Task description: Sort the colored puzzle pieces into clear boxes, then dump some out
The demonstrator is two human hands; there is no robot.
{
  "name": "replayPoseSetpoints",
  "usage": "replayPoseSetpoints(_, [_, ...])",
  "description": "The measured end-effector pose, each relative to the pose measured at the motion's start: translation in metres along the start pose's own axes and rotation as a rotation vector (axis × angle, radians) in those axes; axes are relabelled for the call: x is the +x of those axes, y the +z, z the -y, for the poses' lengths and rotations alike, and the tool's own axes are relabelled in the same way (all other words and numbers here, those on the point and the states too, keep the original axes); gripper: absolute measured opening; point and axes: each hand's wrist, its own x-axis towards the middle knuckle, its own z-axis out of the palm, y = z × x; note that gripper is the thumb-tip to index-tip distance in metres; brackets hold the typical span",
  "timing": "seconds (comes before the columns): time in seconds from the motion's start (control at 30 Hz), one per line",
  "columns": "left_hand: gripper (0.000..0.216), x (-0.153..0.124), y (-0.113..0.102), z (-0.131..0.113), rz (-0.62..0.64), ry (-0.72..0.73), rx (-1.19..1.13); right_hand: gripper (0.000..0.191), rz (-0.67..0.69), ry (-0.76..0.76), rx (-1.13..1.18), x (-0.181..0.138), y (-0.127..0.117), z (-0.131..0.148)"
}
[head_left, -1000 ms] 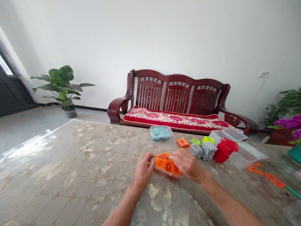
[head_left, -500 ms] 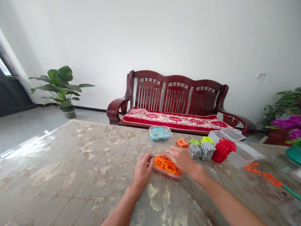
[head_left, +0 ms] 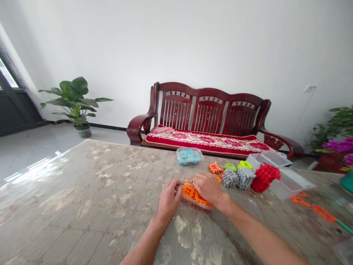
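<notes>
In front of me a clear plastic container point(head_left: 197, 206) holds orange interlocking plastic pieces point(head_left: 190, 190). My left hand point(head_left: 170, 198) is closed at the container's left rim, thumb and fingers pinched against it. Over the right part of the container, my right hand point(head_left: 208, 188) bends downward with its fingers curled together. A thin orange plastic piece point(head_left: 189, 181) sticks out at its fingertips; the rest of that piece is hidden by the hand. Farther back stands another clear container point(head_left: 203, 156) filled with light blue pieces.
Right of my hands stand stacks of grey point(head_left: 230, 178), lime green point(head_left: 245, 165) and red pieces point(head_left: 266, 177), with loose orange pieces point(head_left: 215, 168) beside them. An open clear box point(head_left: 292, 184) and an orange-and-teal chain point(head_left: 324, 212) lie farther right. A wooden bench point(head_left: 206, 117) is behind the table.
My right hand has shifted slightly left and down over the container, and a thin orange piece now shows at its fingertips. The left hand stays at the rim. The view has turned slightly left.
</notes>
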Motion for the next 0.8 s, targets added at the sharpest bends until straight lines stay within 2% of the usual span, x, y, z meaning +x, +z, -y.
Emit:
replayPoseSetpoints(0.17, [0.018,-0.001,0.001,0.001,-0.005,0.001,-0.006,0.030,-0.021,0.058,0.012,-0.002,-0.006,0.001])
replayPoseSetpoints(0.33, [0.019,-0.001,0.000,0.000,-0.008,-0.004,0.002,0.032,0.041,0.162,-0.005,0.008,-0.008,-0.008])
replayPoseSetpoints(0.8, [0.018,-0.001,-0.001,-0.002,0.002,0.004,0.006,0.032,0.130,0.135,-0.045,0.017,-0.012,-0.004])
